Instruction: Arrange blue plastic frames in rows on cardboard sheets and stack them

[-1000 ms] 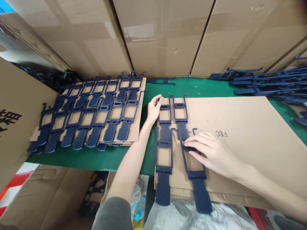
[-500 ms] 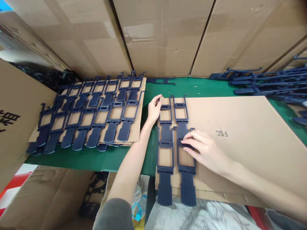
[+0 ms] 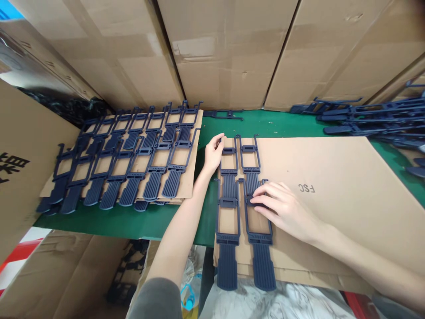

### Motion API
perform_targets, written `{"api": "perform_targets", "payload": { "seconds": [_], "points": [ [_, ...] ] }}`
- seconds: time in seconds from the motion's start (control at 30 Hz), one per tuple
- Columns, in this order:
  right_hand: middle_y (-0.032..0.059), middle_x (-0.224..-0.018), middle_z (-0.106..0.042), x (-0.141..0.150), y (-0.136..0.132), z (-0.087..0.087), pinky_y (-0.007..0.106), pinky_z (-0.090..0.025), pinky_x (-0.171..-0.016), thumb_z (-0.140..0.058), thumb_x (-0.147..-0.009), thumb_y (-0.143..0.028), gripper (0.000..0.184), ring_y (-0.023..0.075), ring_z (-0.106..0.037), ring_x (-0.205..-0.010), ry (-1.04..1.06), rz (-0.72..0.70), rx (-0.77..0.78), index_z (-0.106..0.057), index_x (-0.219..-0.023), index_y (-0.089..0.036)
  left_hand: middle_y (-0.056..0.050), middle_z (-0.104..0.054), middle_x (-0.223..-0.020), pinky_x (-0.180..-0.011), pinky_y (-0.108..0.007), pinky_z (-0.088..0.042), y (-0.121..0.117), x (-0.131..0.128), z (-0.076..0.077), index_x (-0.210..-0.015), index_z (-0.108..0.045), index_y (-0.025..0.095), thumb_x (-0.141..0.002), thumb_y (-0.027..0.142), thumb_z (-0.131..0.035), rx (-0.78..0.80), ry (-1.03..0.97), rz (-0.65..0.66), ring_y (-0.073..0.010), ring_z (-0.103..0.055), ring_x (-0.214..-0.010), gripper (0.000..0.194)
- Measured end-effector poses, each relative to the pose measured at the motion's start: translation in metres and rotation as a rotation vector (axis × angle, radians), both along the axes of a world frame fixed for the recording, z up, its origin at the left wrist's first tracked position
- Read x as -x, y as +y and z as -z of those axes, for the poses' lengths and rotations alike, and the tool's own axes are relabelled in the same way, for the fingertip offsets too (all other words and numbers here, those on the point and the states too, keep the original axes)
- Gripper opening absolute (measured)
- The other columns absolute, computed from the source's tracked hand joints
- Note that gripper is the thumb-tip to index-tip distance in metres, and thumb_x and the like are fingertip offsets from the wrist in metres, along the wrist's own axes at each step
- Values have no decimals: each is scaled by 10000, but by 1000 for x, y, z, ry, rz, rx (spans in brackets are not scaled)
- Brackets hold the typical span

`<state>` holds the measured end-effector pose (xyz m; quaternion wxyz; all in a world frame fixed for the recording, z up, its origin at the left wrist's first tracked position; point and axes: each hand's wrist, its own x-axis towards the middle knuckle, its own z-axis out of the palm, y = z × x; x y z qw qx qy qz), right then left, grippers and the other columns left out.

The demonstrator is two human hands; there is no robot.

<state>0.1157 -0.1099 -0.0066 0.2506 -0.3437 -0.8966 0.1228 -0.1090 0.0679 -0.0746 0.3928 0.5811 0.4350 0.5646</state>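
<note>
Dark blue plastic frame parts with ribbed tongues lie in two rows on the near-left corner of a cardboard sheet (image 3: pixel 332 177). My right hand (image 3: pixel 285 210) rests flat, fingers stretched out, on the near right part (image 3: pixel 260 241), pressing its upper end beside the near left part (image 3: pixel 227 239). My left hand (image 3: pixel 213 153) sits at the sheet's far-left corner, fingers curled on the edge next to the far left part (image 3: pixel 229 161). The far right part (image 3: pixel 250 159) lies just beside it.
Another cardboard sheet (image 3: pixel 189 177) on the green table (image 3: pixel 133 219) at left carries several of the same parts. A loose pile of parts (image 3: pixel 375 117) lies at far right. Large cartons (image 3: pixel 226 53) wall the back. A carton (image 3: pixel 20 164) stands at left.
My right hand slid the near right part leftward and straightened it, from a tilt to parallel beside the near left part. My left hand stayed at the sheet's corner.
</note>
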Motion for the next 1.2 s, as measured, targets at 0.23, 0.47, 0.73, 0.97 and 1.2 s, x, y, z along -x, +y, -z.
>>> {"api": "perform_targets", "payload": {
  "seconds": [0.23,0.47,0.73,0.97,1.2],
  "points": [
    [91,-1030,-648,-2,2,1,403,-465,-832,-519,-961,-179,145,218,-571,-966,-22,19,-14,-663,-980,-174,-99,-685,-1207,-1082,-405,-424,-1,0,-1,-1140,-643,192,-892,302,-594,-8,-1,-5,-226,-623,-1173,275],
    [95,-1059,-638,-5,3,4,414,-467,-852,-523,-955,-170,148,224,-562,-1002,-10,7,-13,-664,-996,-186,-98,-683,-1210,-1081,-392,-423,-1,0,-1,-1140,-647,189,-891,280,-591,-2,4,-11,-217,-619,-1177,271],
    [90,-1060,-635,-4,4,5,420,-480,-860,-504,-962,-153,164,224,-561,-1012,1,-6,-9,-661,-993,-189,-111,-679,-1215,-1065,-395,-436,-3,0,-3,-1143,-638,174,-894,270,-579,-1,0,-13,-220,-619,-1176,273],
    [99,-1054,-644,0,2,1,443,-499,-862,-517,-956,-174,149,226,-574,-993,33,2,-24,-665,-975,-179,-105,-685,-1204,-1061,-392,-439,-4,0,-2,-1137,-643,181,-889,283,-594,1,-1,-21,-218,-627,-1160,273],
    [120,-1254,-616,9,5,-7,503,-471,-988,-556,-947,-247,235,261,-522,-1219,-14,-111,-85,-647,-1155,-185,-97,-688,-1200,-1051,-393,-450,-2,0,-1,-1128,-649,190,-883,292,-603,5,-10,-21,-219,-629,-1155,269]
  ]
}}
